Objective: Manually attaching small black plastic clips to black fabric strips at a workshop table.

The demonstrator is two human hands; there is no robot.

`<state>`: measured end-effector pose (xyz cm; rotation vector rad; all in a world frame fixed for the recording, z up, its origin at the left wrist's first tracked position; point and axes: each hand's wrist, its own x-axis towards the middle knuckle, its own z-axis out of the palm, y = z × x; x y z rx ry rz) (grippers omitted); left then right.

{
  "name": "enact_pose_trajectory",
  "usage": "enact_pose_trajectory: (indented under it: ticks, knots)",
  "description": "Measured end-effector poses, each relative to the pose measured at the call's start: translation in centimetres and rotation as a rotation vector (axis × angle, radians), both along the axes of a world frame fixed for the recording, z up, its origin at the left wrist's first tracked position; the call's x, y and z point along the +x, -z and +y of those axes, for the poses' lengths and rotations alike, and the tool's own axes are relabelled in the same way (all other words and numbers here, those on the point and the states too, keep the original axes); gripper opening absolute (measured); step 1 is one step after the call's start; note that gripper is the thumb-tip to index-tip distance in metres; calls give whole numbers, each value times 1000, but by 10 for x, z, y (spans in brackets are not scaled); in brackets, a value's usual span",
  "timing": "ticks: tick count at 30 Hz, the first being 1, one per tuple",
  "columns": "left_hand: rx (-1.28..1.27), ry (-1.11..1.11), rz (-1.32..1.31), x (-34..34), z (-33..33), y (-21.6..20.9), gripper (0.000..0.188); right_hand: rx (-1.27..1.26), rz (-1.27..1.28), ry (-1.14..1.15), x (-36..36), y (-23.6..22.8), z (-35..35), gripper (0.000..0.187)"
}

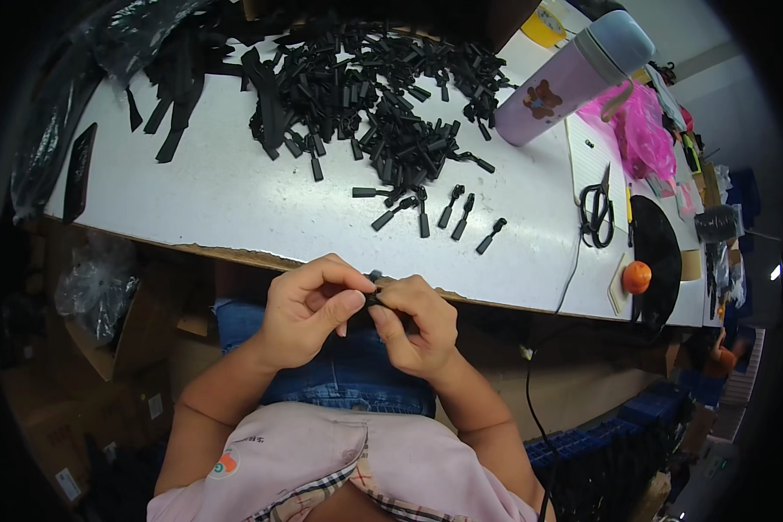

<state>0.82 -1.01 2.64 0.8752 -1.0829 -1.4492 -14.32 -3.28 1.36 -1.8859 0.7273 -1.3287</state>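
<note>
Just in front of the table's near edge, my left hand [303, 309] and my right hand [419, 326] meet fingertip to fingertip. Between them they pinch a small black zipper slider [374, 297], mostly covered by the fingers. Beyond my hands, several loose zipper sliders [466, 217] with long black pull tabs lie apart on the white table [313, 222]. A large heap of the same black pieces [409, 143] spreads behind these.
Black fabric strips [178, 109] and a phone [79, 172] lie at left. A lilac bottle [557, 91] stands right of the heap. Farther right are black-handled scissors [597, 209], a notepad [583, 148], an orange fruit [636, 277] and a pink bag [639, 130]. A cable [531, 391] hangs over the near edge.
</note>
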Motion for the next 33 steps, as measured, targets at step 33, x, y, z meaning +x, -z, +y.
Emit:
enact_pose_trajectory:
  ticks: [33]
  knots:
    - [-87,-736,-1590,231,-146,33,76,-303,655,-166,181,-71,-192,45]
